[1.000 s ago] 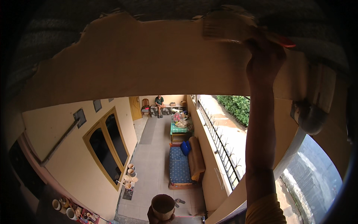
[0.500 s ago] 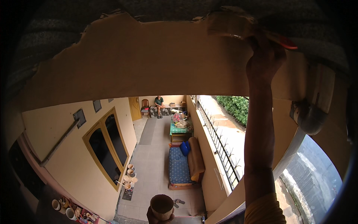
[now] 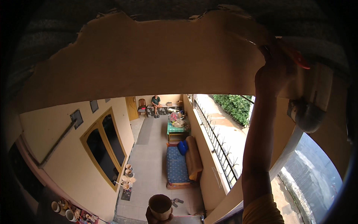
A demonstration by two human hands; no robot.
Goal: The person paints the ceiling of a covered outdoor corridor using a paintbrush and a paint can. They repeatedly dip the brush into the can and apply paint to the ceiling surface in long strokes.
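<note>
High at the right, my right hand is closed round a paintbrush with a red handle. The bristles point up and left, close to the tan wall panel under the dark corrugated roof. Shadow hides whether they touch it. At the lower middle my left hand grips a round, open-topped paint cup from below. Its inside looks brownish, and the contents cannot be made out. My right forearm runs up past the window opening.
A grey drainpipe bends beside my right arm. Far below are a blue sofa, a green-covered table, slippers and several paint containers. More pots stand lower left. A person sits at the far end.
My right hand and the paintbrush have moved right and slightly down along the wall, and the brush is more tilted. The left hand still holds the paint cup. The view has shifted slightly.
</note>
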